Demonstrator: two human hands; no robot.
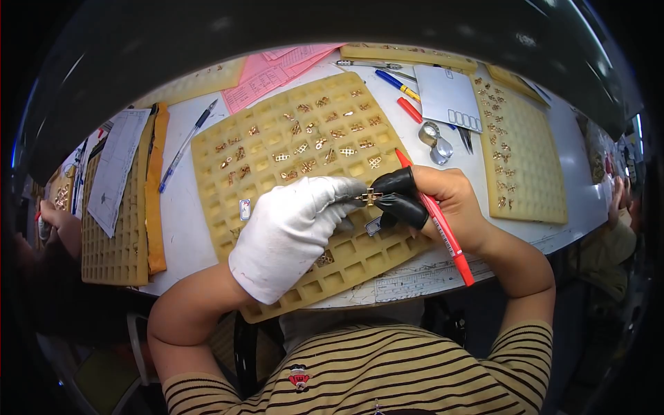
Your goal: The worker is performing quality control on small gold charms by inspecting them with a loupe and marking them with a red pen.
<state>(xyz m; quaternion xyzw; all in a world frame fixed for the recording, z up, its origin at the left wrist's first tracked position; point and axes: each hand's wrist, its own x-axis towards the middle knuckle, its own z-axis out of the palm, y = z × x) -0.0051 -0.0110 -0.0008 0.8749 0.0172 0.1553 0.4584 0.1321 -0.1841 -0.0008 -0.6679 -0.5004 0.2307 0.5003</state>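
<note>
Between my two hands is a small gold-coloured jewelry piece (370, 197) with an open, cross-like grid shape. My left hand (295, 228), in a white glove, pinches its left side with the fingertips. Black finger cots cover the thumb and forefinger of my right hand (441, 202), which grip the piece's right side. A red marker pen (441, 223) also rests in my right hand, its red tip pointing up and away. Below both hands lies a yellowish compartment tray (207, 155), with many similar gold pieces (347, 151) in its pockets. My left hand hides part of the tray.
A second tray (539, 171) with gold pieces lies at the right, another tray (114, 254) at the left. Beyond are a folding loupe (436, 142), tweezers (465, 140), a red cap (410, 110), pink paper sheets (259, 85) and a ballpoint pen (188, 145). Other people's hands show at both sides.
</note>
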